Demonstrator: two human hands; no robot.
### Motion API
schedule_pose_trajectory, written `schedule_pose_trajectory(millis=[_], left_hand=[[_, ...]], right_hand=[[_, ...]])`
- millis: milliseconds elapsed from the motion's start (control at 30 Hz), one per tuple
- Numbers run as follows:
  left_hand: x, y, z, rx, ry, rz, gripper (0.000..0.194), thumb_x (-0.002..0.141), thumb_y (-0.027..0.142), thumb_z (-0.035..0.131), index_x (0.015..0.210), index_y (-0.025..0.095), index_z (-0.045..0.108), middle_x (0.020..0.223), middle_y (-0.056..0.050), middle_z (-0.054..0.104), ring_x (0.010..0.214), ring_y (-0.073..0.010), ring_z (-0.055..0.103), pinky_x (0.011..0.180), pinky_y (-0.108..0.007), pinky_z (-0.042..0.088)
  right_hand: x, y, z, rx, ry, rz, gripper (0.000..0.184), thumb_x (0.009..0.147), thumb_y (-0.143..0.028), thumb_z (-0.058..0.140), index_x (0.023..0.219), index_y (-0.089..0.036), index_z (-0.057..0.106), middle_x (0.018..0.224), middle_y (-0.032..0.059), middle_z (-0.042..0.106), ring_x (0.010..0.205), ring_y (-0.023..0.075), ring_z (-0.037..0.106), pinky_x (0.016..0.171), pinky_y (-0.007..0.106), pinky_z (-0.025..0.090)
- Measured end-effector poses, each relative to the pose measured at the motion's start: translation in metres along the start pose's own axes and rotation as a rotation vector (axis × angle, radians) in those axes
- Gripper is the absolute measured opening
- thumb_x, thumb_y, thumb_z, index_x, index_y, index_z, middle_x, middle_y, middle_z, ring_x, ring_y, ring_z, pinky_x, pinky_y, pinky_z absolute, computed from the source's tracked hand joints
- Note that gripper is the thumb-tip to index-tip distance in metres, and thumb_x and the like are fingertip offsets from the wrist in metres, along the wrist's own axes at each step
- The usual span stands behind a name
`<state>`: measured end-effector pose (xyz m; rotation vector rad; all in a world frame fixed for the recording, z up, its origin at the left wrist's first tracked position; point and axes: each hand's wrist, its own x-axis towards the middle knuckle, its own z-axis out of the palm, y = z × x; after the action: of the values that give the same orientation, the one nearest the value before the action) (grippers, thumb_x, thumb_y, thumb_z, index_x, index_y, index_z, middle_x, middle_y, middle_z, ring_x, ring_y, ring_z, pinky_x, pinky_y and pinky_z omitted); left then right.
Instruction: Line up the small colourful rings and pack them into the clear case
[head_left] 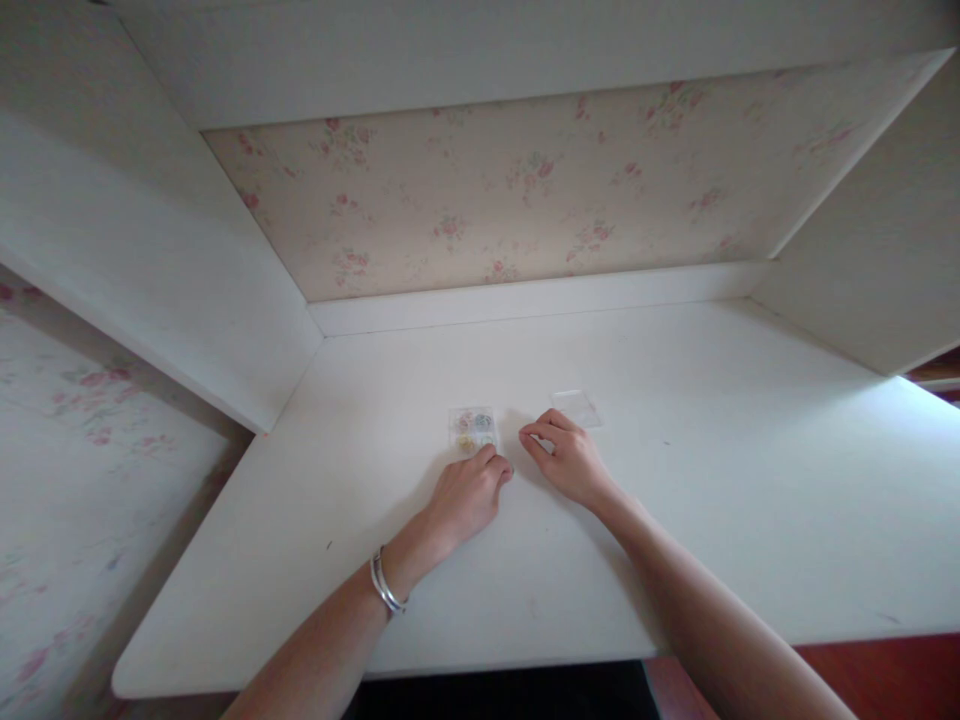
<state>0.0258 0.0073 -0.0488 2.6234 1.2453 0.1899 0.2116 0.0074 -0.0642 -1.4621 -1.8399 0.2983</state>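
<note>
A small clear box with coloured bits in its compartments lies on the white desk. My left hand rests on the desk just in front of the box, fingers curled, thumb and forefinger pinched near its front edge. My right hand lies to the right of the box, fingers curled in a pinch; whatever is between them is too small to see. A clear lid or small bag lies just beyond my right hand. A silver bracelet circles my left wrist.
The desk sits in an alcove with a floral back panel and white side walls. A low white ledge runs along the back. The desk's front edge is near my body, with reddish floor at lower right.
</note>
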Motion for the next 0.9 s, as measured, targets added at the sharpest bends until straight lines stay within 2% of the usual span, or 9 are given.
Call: schedule_pose_trajectory(millis=[333, 667, 800, 900], left_hand=[[-0.0009, -0.0005, -0.0026, 0.0, -0.04, 0.033, 0.023, 0.095, 0.029, 0.035, 0.105, 0.021, 0.054, 0.101, -0.006, 0.054, 0.078, -0.0169, 0.061, 0.066, -0.028, 0.047], [-0.0017, -0.0006, -0.0013, -0.013, -0.027, 0.047, 0.024, 0.094, 0.025, 0.035, 0.099, 0.021, 0.058, 0.097, -0.005, 0.056, 0.079, -0.0161, 0.06, 0.068, -0.027, 0.047], [-0.0037, -0.0034, 0.0021, -0.11, 0.027, 0.007, 0.022, 0.094, 0.026, 0.037, 0.098, 0.021, 0.058, 0.097, -0.004, 0.058, 0.08, -0.0152, 0.06, 0.072, -0.027, 0.048], [-0.0064, -0.0078, 0.0017, -0.229, 0.117, 0.003, 0.021, 0.094, 0.027, 0.039, 0.095, 0.021, 0.059, 0.094, -0.003, 0.059, 0.081, -0.0146, 0.06, 0.073, -0.026, 0.048]], right_hand=[[-0.0012, 0.0014, 0.0052, 0.003, -0.038, -0.034, 0.02, 0.087, -0.026, 0.049, 0.09, -0.023, 0.069, 0.086, 0.0039, 0.06, 0.071, 0.0131, 0.058, 0.069, 0.026, 0.046], [-0.0024, 0.0015, 0.0075, -0.007, -0.047, -0.039, 0.019, 0.087, -0.026, 0.05, 0.09, -0.022, 0.068, 0.086, 0.004, 0.06, 0.072, 0.0131, 0.059, 0.071, 0.026, 0.047], [-0.002, 0.0017, 0.0057, -0.006, -0.041, -0.039, 0.019, 0.087, -0.026, 0.05, 0.09, -0.023, 0.068, 0.087, 0.0037, 0.06, 0.072, 0.013, 0.058, 0.07, 0.026, 0.047], [-0.0014, 0.0017, 0.0036, 0.002, -0.03, -0.043, 0.019, 0.087, -0.027, 0.05, 0.09, -0.023, 0.068, 0.087, 0.004, 0.06, 0.072, 0.0133, 0.058, 0.069, 0.026, 0.046]])
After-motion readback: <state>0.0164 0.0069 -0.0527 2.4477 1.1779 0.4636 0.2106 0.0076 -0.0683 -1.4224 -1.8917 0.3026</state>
